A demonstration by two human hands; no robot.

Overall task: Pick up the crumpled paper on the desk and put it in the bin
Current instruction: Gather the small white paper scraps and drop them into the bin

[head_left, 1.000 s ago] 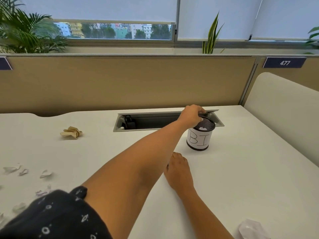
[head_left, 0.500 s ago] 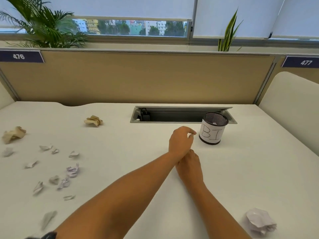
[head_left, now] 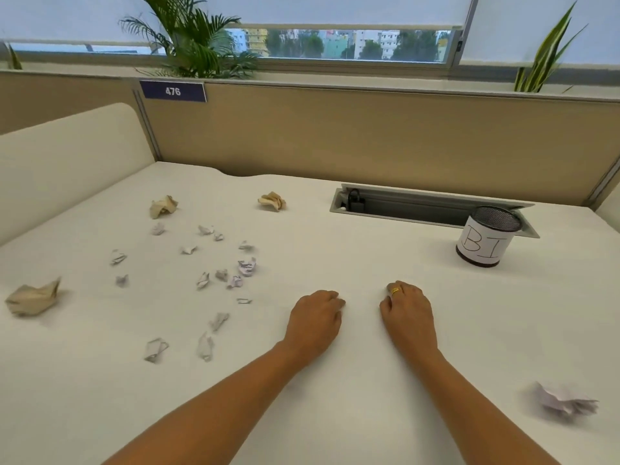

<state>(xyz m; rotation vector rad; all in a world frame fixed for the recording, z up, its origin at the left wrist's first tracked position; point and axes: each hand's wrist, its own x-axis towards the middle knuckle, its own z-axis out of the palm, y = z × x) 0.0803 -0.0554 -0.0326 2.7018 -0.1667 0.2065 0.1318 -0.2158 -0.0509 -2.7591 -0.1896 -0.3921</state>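
Note:
The bin (head_left: 483, 245), a small black mesh cup wrapped in white paper lettered "BI", stands at the right rear of the white desk (head_left: 335, 380). Several small crumpled white papers (head_left: 246, 266) lie scattered left of centre. Three bigger brown wads sit at the far left (head_left: 32, 297), rear left (head_left: 163, 206) and rear centre (head_left: 272, 200). A larger crumpled white paper (head_left: 563, 401) lies near the front right. My left hand (head_left: 315, 318) and my right hand (head_left: 407, 313) rest side by side on the desk, fingers loosely curled, holding nothing. A gold ring is on the right hand.
An open cable tray (head_left: 419, 208) with a black plug is sunk into the desk just behind the bin. A tan partition (head_left: 335, 135) closes the back, and a cream divider (head_left: 67, 156) closes the left side. Plants stand on the window ledge.
My left hand has drawn back from the bin's rim and come down on the desk beside my right hand. The view has swung left, bringing more scattered papers into sight.

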